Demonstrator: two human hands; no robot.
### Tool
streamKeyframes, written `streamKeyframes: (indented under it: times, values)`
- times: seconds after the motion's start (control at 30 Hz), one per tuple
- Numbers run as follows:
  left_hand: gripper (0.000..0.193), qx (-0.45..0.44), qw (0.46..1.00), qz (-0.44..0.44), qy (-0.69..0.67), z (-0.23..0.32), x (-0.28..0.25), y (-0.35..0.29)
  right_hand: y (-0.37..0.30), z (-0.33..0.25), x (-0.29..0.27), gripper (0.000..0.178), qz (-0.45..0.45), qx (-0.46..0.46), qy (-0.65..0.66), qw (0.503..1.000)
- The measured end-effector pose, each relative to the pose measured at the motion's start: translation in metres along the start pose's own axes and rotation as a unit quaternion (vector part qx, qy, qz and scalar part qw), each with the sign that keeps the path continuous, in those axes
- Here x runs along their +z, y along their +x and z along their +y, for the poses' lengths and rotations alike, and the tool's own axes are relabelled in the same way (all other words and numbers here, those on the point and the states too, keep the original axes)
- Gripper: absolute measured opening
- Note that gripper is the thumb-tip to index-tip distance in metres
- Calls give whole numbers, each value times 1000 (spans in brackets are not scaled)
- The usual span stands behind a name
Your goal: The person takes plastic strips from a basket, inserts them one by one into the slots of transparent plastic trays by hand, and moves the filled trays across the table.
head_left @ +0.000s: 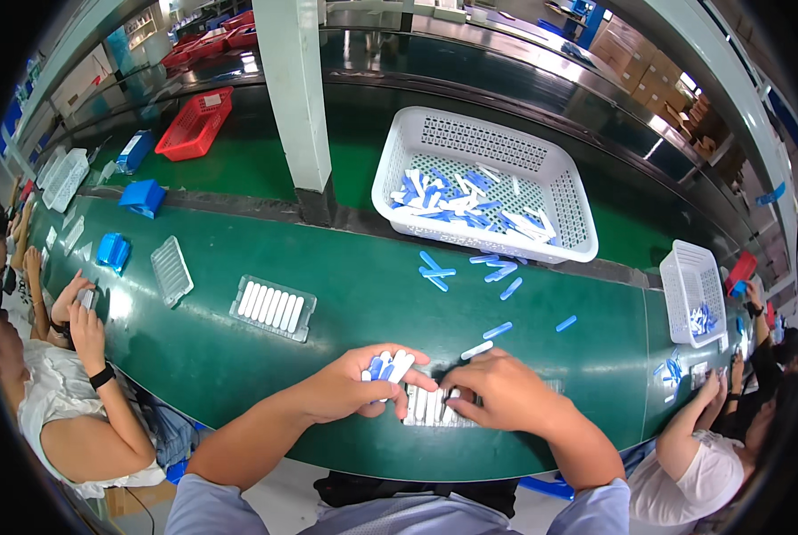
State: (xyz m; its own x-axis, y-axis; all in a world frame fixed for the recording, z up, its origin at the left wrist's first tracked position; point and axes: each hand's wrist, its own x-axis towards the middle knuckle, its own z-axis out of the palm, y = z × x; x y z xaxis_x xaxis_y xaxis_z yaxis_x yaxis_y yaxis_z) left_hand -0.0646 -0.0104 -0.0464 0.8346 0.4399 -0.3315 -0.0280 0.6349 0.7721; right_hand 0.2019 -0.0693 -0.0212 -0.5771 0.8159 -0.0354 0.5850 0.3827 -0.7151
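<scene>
My left hand [341, 392] is closed around a bunch of short, flat white and blue plastic sticks [387, 366]. To its right, my right hand [516, 392] bends its fingers down over a small clear plastic tray [439, 422]. Several white sticks lie side by side in that tray. The right fingertips are drawn together at the tray, and whatever is between them is hidden. Just beyond the right hand lies a loose white stick [476, 350], with a blue stick [498, 330] farther off.
A filled clear tray [274, 308] and another clear tray [172, 272] lie to the left. Behind the table's back edge stands a white perforated basket [488, 242] of blue and white sticks. A post [293, 107] rises left of it. Co-workers sit on both sides.
</scene>
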Motion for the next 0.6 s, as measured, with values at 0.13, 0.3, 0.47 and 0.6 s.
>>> streamKeyframes:
  times: [0.13, 0.3, 0.47, 0.6]
  values:
    - [57, 9, 1000, 4, -12, -2, -2, 1, 6, -11, -4, 27, 77, -36, -152, 985]
    - [62, 20, 1000, -8, 17, -2, 0, -1, 27, -32, -12, 39, 74, 16, 84, 994]
    - [62, 16, 997, -50, 57, -9, 2, -1, 29, -21, 1, 36, 47, -12, 175, 983]
    - [57, -6, 994, -65, 88, -9, -2, -1, 32, -21, 12, 18, 65, 36, 190, 979]
